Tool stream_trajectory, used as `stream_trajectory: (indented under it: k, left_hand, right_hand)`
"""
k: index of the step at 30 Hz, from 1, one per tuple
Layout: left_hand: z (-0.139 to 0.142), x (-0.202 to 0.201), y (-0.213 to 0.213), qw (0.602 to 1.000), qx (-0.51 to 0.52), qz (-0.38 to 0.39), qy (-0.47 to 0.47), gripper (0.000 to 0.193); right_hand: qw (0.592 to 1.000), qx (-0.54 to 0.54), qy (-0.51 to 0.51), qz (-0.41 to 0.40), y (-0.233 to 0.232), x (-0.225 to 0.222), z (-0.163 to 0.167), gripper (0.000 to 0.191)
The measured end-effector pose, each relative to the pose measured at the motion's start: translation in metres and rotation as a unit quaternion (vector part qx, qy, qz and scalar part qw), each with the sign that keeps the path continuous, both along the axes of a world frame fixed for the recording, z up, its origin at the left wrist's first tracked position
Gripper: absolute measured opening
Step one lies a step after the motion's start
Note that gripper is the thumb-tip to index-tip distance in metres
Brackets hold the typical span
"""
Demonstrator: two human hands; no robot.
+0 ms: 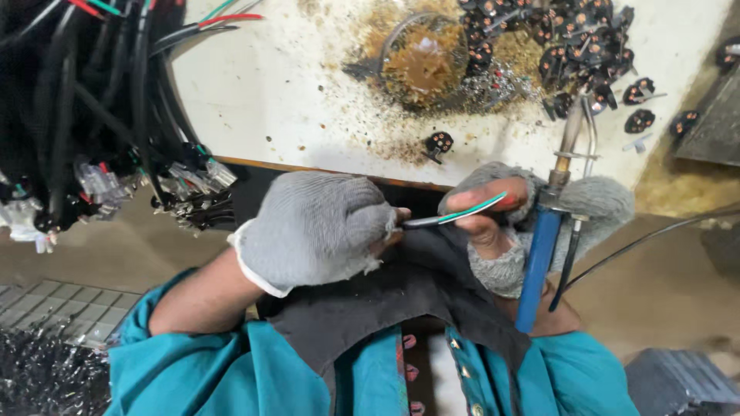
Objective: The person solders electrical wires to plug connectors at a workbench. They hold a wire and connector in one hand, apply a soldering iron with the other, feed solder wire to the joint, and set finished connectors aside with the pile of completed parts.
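My left hand [316, 227] wears a grey knit glove and is closed around the black cable end of a thin wire bundle [455, 216]. My right hand [532, 223], also in a grey fingerless glove, pinches the green, white and red wires of that bundle between thumb and fingers. The same hand grips a soldering iron with a blue handle [539, 262], its metal tip [572, 127] pointing up toward the table. Both hands are held over a dark cloth [401, 300] on my lap, just below the table's front edge.
A stained white table [285, 92] carries a round dish of brown flux [424, 62] and a heap of several small black plug inserts [570, 46]. Bundles of black cables with plastic-wrapped ends [92, 139] hang at the left. Grey trays sit at both lower corners.
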State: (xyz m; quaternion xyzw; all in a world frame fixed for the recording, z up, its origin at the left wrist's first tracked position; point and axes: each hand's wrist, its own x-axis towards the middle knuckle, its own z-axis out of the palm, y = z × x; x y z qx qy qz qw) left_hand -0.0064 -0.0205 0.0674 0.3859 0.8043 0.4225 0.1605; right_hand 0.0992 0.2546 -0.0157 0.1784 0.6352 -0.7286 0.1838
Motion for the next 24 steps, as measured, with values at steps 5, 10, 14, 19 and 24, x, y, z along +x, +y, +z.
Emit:
stream_trajectory:
  k: [5, 10, 14, 19, 24]
  left_hand:
    - [-0.010, 0.005, 0.003, 0.984, -0.069, -0.048, -0.155, 0.034]
    - [-0.006, 0.015, 0.032, 0.981, -0.056, 0.114, -0.149, 0.033]
    - [-0.036, 0.035, 0.025, 0.977, 0.033, 0.053, -0.204, 0.029]
    - [-0.051, 0.054, 0.018, 0.943, 0.103, 0.094, -0.303, 0.018]
    - [-0.041, 0.050, 0.033, 0.948, 0.128, 0.149, -0.252, 0.020]
  right_hand:
    - [0.990, 0.071, 0.084, 0.085, -0.007, 0.011, 0.012, 0.017]
    - [0.995, 0.053, 0.045, 0.077, -0.024, 0.003, 0.019, 0.020]
    - [0.981, 0.095, 0.141, 0.090, -0.016, -0.006, 0.024, 0.019]
    - [0.961, 0.144, 0.174, 0.157, -0.010, -0.009, 0.036, 0.016]
    - [0.975, 0.125, 0.146, 0.109, -0.006, -0.005, 0.032, 0.016]
